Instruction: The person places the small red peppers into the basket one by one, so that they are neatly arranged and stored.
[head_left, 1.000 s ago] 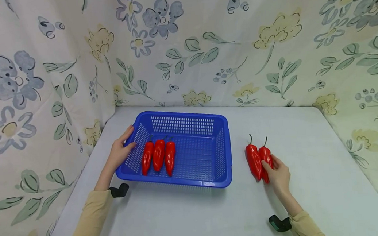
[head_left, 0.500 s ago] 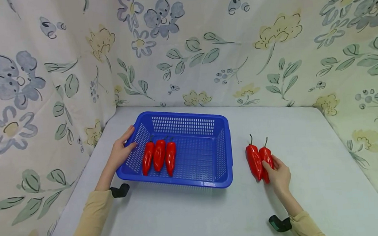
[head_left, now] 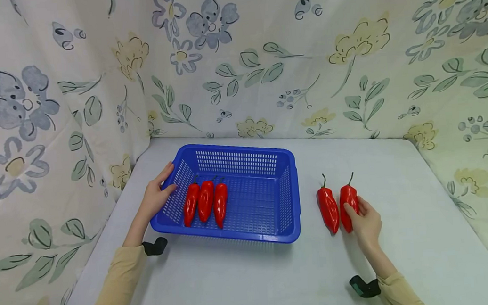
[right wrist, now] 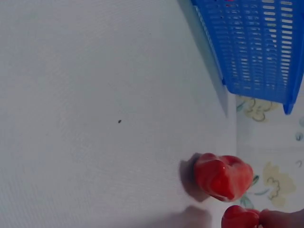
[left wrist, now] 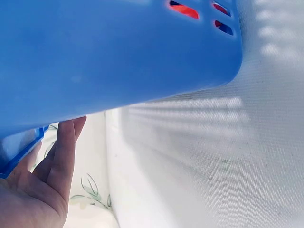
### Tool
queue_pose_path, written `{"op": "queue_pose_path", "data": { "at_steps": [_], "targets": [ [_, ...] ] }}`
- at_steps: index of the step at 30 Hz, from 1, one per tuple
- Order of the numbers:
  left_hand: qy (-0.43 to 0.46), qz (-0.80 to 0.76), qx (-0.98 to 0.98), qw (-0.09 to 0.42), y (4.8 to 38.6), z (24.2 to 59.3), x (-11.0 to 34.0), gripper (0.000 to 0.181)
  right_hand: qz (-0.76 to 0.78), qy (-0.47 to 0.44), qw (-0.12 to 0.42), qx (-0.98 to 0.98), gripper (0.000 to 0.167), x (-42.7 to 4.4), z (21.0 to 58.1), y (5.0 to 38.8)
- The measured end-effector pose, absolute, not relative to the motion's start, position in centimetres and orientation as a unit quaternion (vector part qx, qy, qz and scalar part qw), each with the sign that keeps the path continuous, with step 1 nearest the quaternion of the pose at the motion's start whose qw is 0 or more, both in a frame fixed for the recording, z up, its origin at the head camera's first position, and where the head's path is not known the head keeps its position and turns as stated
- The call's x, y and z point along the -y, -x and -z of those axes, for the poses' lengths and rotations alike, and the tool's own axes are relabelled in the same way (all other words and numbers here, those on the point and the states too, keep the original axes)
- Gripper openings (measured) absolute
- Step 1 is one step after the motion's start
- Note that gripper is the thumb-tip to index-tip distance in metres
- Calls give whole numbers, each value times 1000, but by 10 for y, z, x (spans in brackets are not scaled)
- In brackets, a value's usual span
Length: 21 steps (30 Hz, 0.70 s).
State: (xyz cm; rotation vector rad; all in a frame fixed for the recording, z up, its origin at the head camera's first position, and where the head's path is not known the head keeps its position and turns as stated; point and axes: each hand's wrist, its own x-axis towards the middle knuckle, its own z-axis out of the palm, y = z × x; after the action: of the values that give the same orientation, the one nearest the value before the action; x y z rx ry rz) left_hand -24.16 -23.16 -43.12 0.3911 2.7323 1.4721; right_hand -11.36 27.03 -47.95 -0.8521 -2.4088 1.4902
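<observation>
Three peppers (head_left: pixel 206 201) already lie at nine o'clock inside the basket (head_left: pixel 233 235), its rim gripped by the left hand (head_left: pixel 152 197). Two remain outside, at three o'clock: the near pepper (head_left: pixel 328 210), loose, and the far pepper (head_left: pixel 348 199), pinched by the right hand (head_left: pixel 366 222).

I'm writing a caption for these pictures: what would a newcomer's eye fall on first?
Probably the blue basket, left of centre on the white table, with three red peppers side by side in its left part. Next come two more red peppers to its right, the right hand gripping the farther one. Flowered cloth hangs behind the table.
</observation>
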Motion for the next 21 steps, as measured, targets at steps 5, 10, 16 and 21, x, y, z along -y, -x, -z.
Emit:
{"op": "queue_pose_path", "data": {
  "at_steps": [5,10,16,21],
  "targets": [
    [-127,-467,-875,-2,249,446,238,61,-507,289,99,806,61,-272,469,114],
    [-127,-469,-874,-6,251,448,238,61,-510,294,109,801,62,-271,458,115],
    [-125,-474,-872,-3,251,447,238,60,-526,302,119,786,63,-269,446,117],
    [-124,-476,-871,-2,250,447,238,60,-538,304,128,776,63,-266,435,119]
  ]
}}
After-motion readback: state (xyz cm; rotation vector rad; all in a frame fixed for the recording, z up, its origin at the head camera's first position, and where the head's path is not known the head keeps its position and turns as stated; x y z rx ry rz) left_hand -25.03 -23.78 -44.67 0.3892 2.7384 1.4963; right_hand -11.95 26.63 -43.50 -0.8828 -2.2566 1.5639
